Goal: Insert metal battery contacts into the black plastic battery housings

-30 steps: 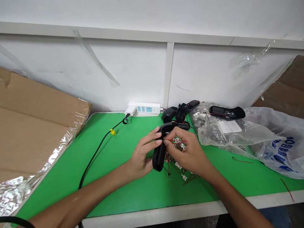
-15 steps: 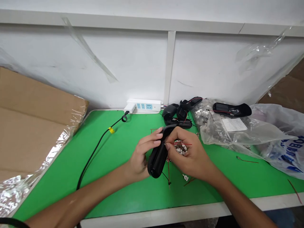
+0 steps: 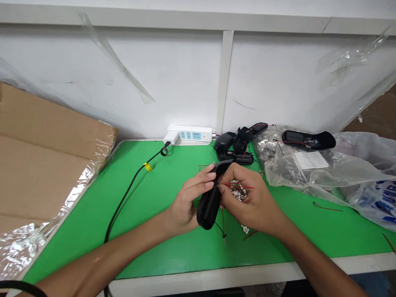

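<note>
left hand [image 3: 185, 202] grip closed around black plastic housing [image 3: 208, 210] | right hand [image 3: 252, 202] grip pinching red wire [image 3: 241, 187] | risk: a hard tug could pull the wire loose

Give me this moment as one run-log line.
left hand: grips curved black plastic housing | right hand: pinches thin red wire | under hands: green bench mat

One left hand [image 3: 182, 202], one right hand [image 3: 252, 204], one held black casing [image 3: 208, 210].
</note>
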`<control>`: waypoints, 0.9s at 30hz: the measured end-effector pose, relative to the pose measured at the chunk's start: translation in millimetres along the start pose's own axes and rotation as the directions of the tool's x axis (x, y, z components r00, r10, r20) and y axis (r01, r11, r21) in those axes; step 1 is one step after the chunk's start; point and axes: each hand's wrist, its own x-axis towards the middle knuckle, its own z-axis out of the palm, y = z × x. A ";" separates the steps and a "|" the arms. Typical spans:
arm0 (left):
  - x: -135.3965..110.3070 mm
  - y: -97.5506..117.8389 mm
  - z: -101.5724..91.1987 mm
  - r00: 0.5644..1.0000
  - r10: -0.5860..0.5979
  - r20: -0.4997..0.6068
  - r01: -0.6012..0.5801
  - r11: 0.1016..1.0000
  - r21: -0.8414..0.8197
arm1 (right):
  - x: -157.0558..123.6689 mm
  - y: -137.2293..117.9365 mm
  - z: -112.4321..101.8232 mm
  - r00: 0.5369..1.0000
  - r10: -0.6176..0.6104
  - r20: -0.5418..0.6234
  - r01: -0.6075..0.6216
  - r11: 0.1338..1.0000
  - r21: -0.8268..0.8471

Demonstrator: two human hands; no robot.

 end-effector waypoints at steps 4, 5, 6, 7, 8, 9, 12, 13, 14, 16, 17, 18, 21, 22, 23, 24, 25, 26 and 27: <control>-0.3 -2.0 -1.2 0.993 0.100 0.059 -0.104 0.993 0.063 | 0.4 1.0 -0.1 1.000 0.011 0.005 -0.011 1.000 -0.010; -0.2 -2.4 -1.4 0.992 0.109 0.062 -0.113 0.991 0.068 | 0.4 1.4 -0.1 1.000 0.016 0.007 -0.016 1.000 -0.011; -0.1 -2.8 -1.6 0.990 0.120 0.067 -0.125 0.990 0.070 | 0.4 1.8 -0.2 1.000 0.020 0.011 -0.020 1.000 -0.011; 0.2 -2.9 -1.8 0.988 0.133 0.074 -0.138 0.988 0.067 | 0.3 2.0 -0.4 1.000 0.024 0.016 -0.023 1.000 -0.010; 0.6 -2.7 -1.8 0.986 0.144 0.083 -0.149 0.987 0.063 | 0.3 2.0 -0.6 0.999 0.027 0.022 -0.027 1.000 -0.009; 1.2 -2.3 -1.8 0.984 0.153 0.092 -0.159 0.986 0.057 | 0.4 1.9 -0.8 0.999 0.029 0.026 -0.029 1.000 -0.005; 3.6 0.1 -0.9 0.978 0.180 0.103 -0.186 0.982 0.047 | 0.6 1.0 -1.6 0.999 0.026 0.038 -0.026 1.000 0.007; 4.2 1.1 -0.5 0.977 0.188 0.099 -0.194 0.980 0.050 | 0.7 0.6 -1.9 0.999 0.025 0.041 -0.025 1.000 0.007; 4.6 1.9 -0.1 0.977 0.195 0.092 -0.200 0.978 0.058 | 0.8 0.2 -2.1 0.999 0.024 0.047 -0.024 1.000 0.007; 4.7 2.7 0.2 0.977 0.196 0.081 -0.203 0.976 0.083 | 0.9 -0.5 -2.6 0.998 0.022 0.056 -0.023 1.000 0.004; 4.3 2.7 0.1 0.977 0.196 0.080 -0.203 0.975 0.094 | 0.9 -0.7 -2.8 0.998 0.020 0.058 -0.020 1.000 0.000; 3.8 2.4 -0.2 0.978 0.194 0.083 -0.202 0.974 0.100 | 0.9 -1.0 -3.1 0.998 0.016 0.058 -0.016 1.000 -0.003; 2.3 0.8 -1.6 0.976 0.193 0.100 -0.203 0.974 0.099 | 0.9 -1.7 -4.1 0.998 0.002 0.057 0.000 1.000 -0.027; 2.3 0.6 -2.1 0.975 0.197 0.103 -0.208 0.973 0.102 | 1.0 -2.1 -4.5 0.998 0.000 0.061 0.003 0.999 -0.038; 2.8 0.7 -2.6 0.974 0.201 0.109 -0.212 0.971 0.110 | 1.0 -2.4 -5.0 0.998 -0.001 0.064 0.004 0.999 -0.047; 3.8 1.3 -3.1 0.972 0.204 0.120 -0.218 0.968 0.122 | 1.1 -2.8 -5.5 0.998 -0.001 0.068 0.005 0.999 -0.054; 5.2 2.3 -3.6 0.969 0.210 0.131 -0.227 0.965 0.134 | 1.2 -3.2 -6.1 0.997 -0.003 0.072 0.008 0.998 -0.060; 7.1 3.6 -4.0 0.966 0.214 0.147 -0.235 0.961 0.145 | 1.2 -3.6 -6.8 0.997 -0.005 0.076 0.010 0.998 -0.063; 9.2 5.1 -4.5 0.962 0.220 0.164 -0.245 0.958 0.150 | 1.3 -3.9 -7.4 0.997 -0.007 0.079 0.012 0.998 -0.065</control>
